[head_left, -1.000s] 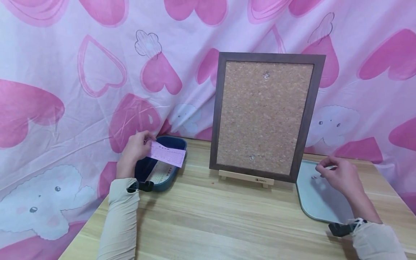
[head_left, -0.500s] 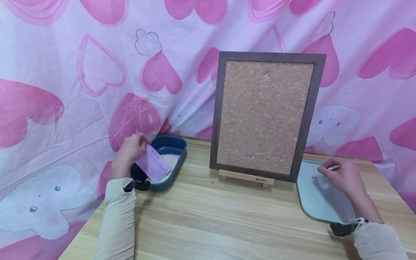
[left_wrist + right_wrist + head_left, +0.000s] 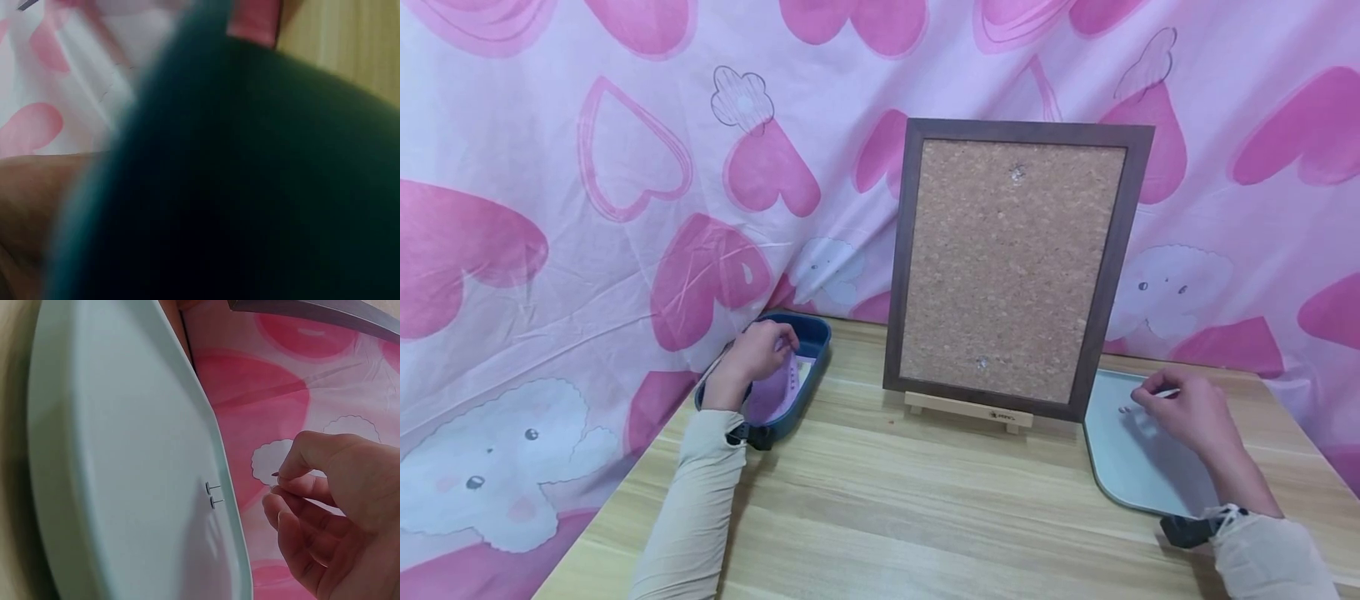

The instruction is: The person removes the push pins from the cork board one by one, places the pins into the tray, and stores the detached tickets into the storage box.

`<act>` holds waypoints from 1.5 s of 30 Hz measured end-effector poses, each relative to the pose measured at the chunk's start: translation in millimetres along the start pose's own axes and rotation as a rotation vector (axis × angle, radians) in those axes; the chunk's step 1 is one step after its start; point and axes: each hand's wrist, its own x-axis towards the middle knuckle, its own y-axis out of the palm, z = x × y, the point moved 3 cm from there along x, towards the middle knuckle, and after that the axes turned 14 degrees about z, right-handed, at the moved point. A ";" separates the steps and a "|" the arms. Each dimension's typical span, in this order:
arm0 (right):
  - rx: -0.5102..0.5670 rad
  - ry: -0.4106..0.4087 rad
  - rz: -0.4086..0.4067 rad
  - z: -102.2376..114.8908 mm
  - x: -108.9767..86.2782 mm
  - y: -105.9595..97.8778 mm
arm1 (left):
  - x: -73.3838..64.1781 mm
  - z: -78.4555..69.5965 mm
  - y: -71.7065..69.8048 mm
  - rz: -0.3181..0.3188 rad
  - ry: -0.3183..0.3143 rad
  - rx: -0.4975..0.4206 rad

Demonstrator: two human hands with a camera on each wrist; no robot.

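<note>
My left hand (image 3: 762, 350) is down in the dark blue tray (image 3: 811, 332) at the table's left and grips the top of a pink paper slip (image 3: 769, 393), which lies over other slips in the tray. The left wrist view shows only the tray's blurred dark wall (image 3: 250, 187). At the right, my right hand (image 3: 1180, 410) hovers over the pale green tray (image 3: 1120, 467) and pinches a small pin (image 3: 275, 474) between thumb and forefinger. Two more pins (image 3: 213, 494) lie on that tray near its far rim.
A framed cork board (image 3: 1011, 267) stands upright on a small wooden stand (image 3: 968, 411) at the table's middle back, with one pin (image 3: 1017, 173) near its top and another low down. Pink heart-print cloth (image 3: 625, 167) hangs behind. Bare wooden tabletop (image 3: 925, 508) lies in front.
My left hand has lowered the pink slip from above the blue tray down into it. The right hand has stayed over the green tray, still pinching the pin.
</note>
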 end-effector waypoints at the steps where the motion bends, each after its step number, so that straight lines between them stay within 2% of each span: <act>1: 0.000 0.000 0.003 -0.4 0.1 0.2 | 1.1 -0.4 2.0 -0.001 -0.002 0.011; 5: 0.001 0.002 0.012 -2.5 0.4 0.8 | 3.4 -0.9 7.0 0.008 -0.005 0.019; 14: -0.005 0.007 0.018 -5.6 -1.2 0.2 | 1.7 -0.9 7.5 0.054 -0.004 0.020; 23: -0.022 0.004 0.042 -9.9 -1.2 -1.4 | 1.7 -3.3 12.5 0.105 0.038 -0.018; 32: -0.090 0.069 0.143 -13.5 -0.9 -0.3 | 3.1 -2.3 13.4 0.129 0.040 -0.034; 37: -0.142 0.072 0.217 -14.2 -0.1 3.5 | 2.7 -1.7 14.0 0.149 0.032 -0.042; 45: -0.157 0.085 0.255 -11.4 1.0 5.3 | 1.7 -1.8 14.4 0.145 0.032 -0.043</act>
